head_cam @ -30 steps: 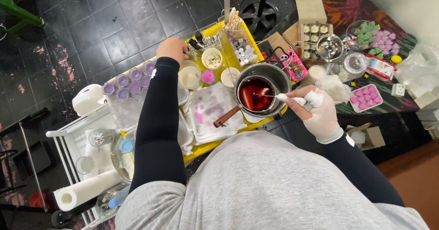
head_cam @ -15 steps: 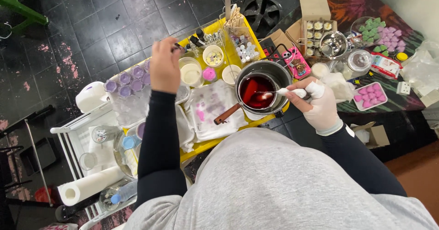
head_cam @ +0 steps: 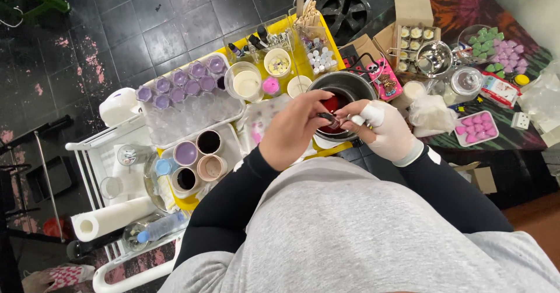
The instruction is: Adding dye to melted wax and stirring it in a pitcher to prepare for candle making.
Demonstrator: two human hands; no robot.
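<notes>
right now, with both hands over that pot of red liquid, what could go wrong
1. The left hand and gloved right hand pinch a small dark bottle directly above the metal pot of red liquid; a slip could drop it in and splash.
2. The left forearm hangs over open cups at the yellow tray's near edge, so a careless pullback might knock them.
3. The pink device beside the pot could catch drips.

I see a shiny metal pot [head_cam: 344,89], my right hand [head_cam: 385,131] in a smooth white glove, a matt paper roll [head_cam: 108,218], a clear glossy plastic mould tray [head_cam: 192,109], a brown cardboard box [head_cam: 413,7]
</notes>
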